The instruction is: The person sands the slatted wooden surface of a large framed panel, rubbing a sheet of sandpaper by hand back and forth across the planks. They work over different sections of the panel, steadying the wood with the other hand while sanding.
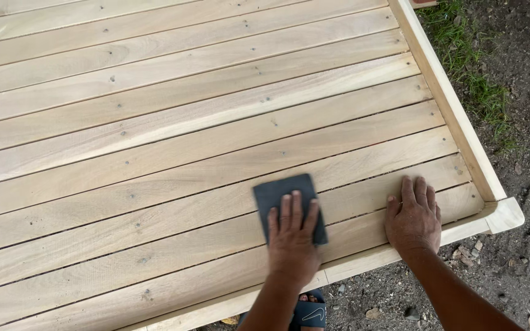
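While the left hand (294, 236) lies flat with fingers spread on the dark grey rectangular sanding sheet (282, 195), whose far half extends beyond its fingertips, the right hand (412, 217) rests open and empty beside it on the pale slatted wooden panel (154, 153).

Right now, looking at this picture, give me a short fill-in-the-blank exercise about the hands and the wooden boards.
1. The left hand presses flat on a dark grey sheet of ____.
2. The right hand rests bare on the ____, touching no sheet.
3. Beside the raised rim, the ground is dirt with a strip of ____.
4. Below the near edge, a foot wears a dark ____.

Missing words: sandpaper; boards; grass; sandal
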Motion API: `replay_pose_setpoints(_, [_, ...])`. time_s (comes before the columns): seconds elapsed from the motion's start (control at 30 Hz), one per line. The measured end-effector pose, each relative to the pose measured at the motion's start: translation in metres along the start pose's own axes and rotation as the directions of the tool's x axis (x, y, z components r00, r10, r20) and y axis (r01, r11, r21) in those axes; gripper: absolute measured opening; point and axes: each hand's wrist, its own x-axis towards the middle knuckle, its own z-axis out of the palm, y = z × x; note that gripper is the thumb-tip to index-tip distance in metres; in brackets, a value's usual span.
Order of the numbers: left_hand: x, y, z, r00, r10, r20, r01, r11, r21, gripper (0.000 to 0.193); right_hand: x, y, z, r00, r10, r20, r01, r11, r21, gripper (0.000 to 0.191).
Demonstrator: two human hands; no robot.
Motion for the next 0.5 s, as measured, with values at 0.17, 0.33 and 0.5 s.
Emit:
replay_pose_setpoints(0.17, [0.012, 0.014, 0.008, 0.903, 0.424, -0.061, -0.426, 0.905, -0.013, 0.083, 0.001, 0.005, -0.001, 0.999, 0.016, -0.029, -0.015, 0.999, 0.033, 0.06])
replay_pose_setpoints(0.33, [-0.055, -0.123, -0.011, 0.999, 0.02, 0.028, -0.029, 0.933, 0.358, 0.09, -0.001, 0.006, -0.002, 0.999, 0.022, -0.03, -0.021, 0.998, 0.053, 0.059])
replay_pose_setpoints(0.5, [-0.051, -0.157, -0.017, 0.757, -0.558, -0.34, 0.606, 0.794, 0.046, 0.079, 0.001, 0.005, 0.0, 0.999, 0.021, -0.031, -0.02, 1.0, 0.016, 0.059])
